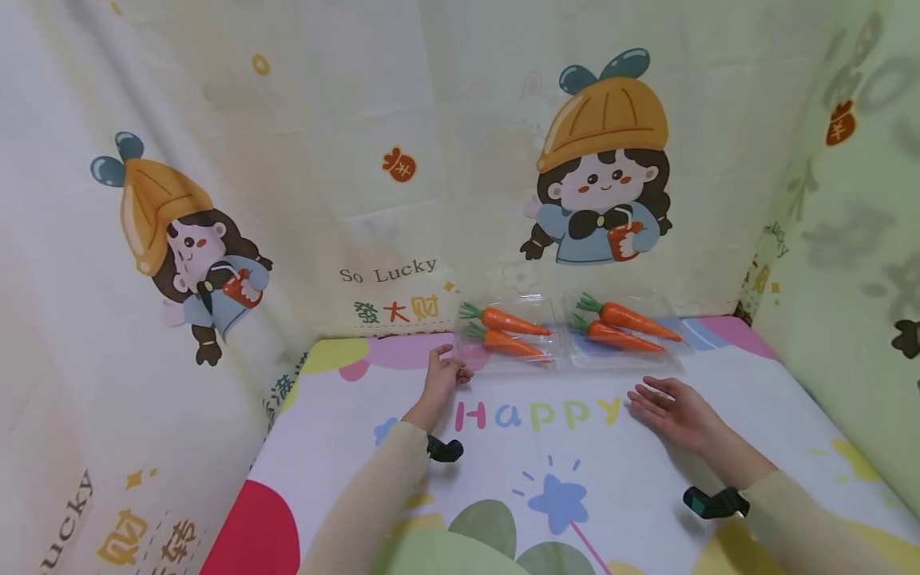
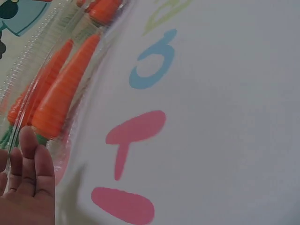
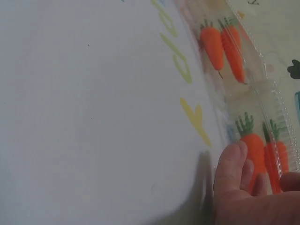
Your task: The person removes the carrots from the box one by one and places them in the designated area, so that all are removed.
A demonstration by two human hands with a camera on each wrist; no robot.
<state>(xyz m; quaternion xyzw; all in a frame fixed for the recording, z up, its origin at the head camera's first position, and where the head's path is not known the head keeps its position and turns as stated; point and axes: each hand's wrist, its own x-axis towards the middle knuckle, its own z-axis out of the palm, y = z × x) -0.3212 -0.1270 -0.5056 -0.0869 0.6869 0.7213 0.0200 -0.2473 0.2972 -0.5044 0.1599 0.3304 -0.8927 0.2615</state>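
Observation:
Two clear plastic boxes stand side by side at the back of the table. The left box (image 1: 467, 361) holds a pair of orange carrots (image 1: 506, 321) with green tops, and the right box (image 1: 611, 363) holds another pair (image 1: 640, 321). My left hand (image 1: 440, 383) is at the left box's near left corner, fingers extended and loosely bent, fingertips right at the plastic in the left wrist view. Palm turned inward, my right hand (image 1: 676, 411) hovers in front of the right box with relaxed fingers and nothing in them.
A white table cover (image 1: 503, 455) with colourful prints and the word Happy lies under everything. Patterned cloth walls (image 1: 474, 200) rise behind the boxes and on both sides, close to the table's back edge. A black wrist device (image 1: 716, 503) sits on each forearm.

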